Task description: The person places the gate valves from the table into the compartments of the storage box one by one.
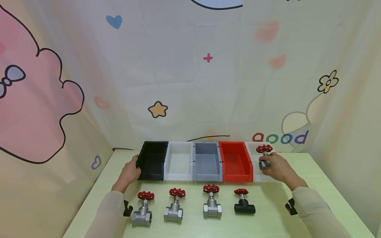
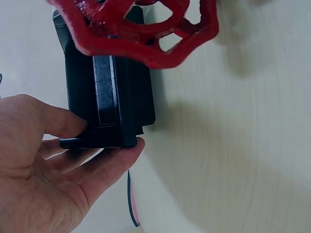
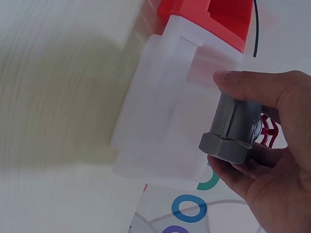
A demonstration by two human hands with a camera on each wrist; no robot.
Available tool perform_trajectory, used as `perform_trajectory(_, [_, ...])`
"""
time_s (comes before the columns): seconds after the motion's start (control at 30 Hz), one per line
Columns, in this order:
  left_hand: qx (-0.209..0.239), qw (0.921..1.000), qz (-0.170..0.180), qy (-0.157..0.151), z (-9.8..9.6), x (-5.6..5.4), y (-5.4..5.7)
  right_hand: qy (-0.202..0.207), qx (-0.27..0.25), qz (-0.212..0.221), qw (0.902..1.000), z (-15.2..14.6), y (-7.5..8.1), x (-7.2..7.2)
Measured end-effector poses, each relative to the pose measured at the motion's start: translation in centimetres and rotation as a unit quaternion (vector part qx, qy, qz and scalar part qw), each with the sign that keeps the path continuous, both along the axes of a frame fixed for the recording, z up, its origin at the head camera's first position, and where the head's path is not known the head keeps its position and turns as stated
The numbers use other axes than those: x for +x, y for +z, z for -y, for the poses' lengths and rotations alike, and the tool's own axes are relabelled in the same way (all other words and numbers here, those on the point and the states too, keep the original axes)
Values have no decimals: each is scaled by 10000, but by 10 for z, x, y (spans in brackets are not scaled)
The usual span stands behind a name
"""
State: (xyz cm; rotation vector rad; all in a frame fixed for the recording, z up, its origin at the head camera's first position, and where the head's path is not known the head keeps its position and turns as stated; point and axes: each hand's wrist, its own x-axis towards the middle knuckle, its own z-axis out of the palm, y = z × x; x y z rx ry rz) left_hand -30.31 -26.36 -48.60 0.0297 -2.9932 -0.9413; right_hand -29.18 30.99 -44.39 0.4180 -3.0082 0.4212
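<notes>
At the left end of a joined row of bins, my left hand grips the side wall of the black bin. In the left wrist view the thumb lies on the inner side of that wall and the fingers on its outer side. My right hand holds a metal gate valve by its body, above the white bin at the right end. The valve is upright, its red handwheel on top. The hand covers part of that bin and of the valve.
Between the end bins sit a white bin, a grey bin and a red bin. In front stand several valves: silver ones and a black one. A patterned curtain hangs behind the table.
</notes>
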Motion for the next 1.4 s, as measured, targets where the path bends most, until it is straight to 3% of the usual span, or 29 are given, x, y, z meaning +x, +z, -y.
perform_trajectory(0.47, [-23,10000,-1,17,0,-3,-1,50,-10,52,10000,-3,-8,-9])
perform_trajectory(0.77, [67,10000,42,-3,1,-1,-7,13,-53,148,9999,-5,-21,-18])
perform_trajectory(0.93, [5,10000,-40,-17,1,-2,-2,63,-53,55,10000,-5,-21,-21])
perform_trajectory(1.4, [-63,10000,-25,32,2,-5,-5,-67,-285,465,9985,-4,-25,-27])
